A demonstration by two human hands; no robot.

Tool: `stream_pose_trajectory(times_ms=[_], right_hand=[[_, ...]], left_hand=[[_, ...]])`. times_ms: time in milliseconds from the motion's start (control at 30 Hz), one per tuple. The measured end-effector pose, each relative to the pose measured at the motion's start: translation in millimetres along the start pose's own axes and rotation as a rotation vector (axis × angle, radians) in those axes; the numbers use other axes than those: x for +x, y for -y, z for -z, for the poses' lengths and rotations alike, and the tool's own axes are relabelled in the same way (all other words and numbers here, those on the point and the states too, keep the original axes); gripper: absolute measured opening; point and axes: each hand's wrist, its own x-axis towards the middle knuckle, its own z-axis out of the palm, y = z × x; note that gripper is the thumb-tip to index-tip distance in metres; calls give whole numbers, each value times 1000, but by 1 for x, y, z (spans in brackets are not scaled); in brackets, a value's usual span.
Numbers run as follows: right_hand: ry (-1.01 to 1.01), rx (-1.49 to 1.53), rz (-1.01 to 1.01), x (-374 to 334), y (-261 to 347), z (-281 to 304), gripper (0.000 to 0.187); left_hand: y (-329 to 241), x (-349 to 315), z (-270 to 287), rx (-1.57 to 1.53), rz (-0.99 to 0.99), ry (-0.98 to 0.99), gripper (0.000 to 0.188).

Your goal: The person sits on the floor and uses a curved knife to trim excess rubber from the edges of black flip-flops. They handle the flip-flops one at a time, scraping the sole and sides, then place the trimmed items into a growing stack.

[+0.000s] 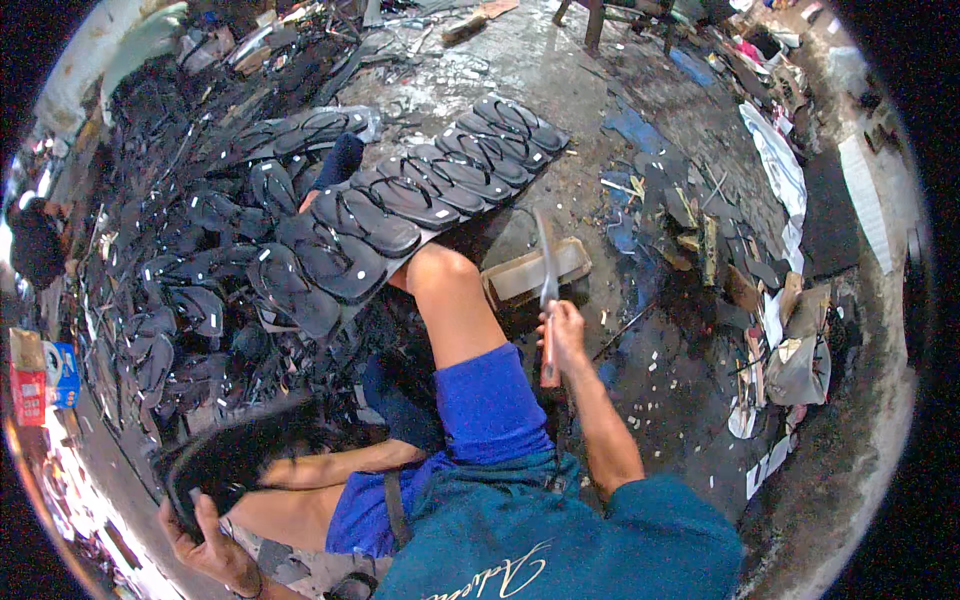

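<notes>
My left hand (212, 555), low on the left, grips the edge of a dark, motion-blurred flip-flop (225, 455) beside my bent leg. On the right, the fingers of my right hand (566, 332) are wrapped round the reddish handle of a knife (549, 368), its long, narrow blade pointing up and away from me. Past my knee lies a slanting row of black flip-flops (408, 200) with thin straps, packed side by side on a flat support whose underside is hidden. Small white stickers mark several of their soles.
A shallow open wooden box (530, 280) sits on the floor just beyond the knife. At the left spreads a large heap of black flip-flops and scraps (190, 310). Wood offcuts (708, 245) and a white sack (798, 368) lie on the right. Stool legs (595, 28) stand at the far side.
</notes>
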Motion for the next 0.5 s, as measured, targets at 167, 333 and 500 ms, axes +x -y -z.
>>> stream_pose_trajectory(times_ms=[167, 333, 500], right_hand=[[7, -251, 210, 24, -41, -28, 30], [-134, -346, 169, -32, -81, 73, 24], [-422, -883, 677, -14, -17, 87, 36]], left_hand=[[-1, -22, -28, -118, 122, 217, 42], [29, -35, -45, -34, -5, 358, 41], [7, -48, -78, 15, 283, 344, 30]])
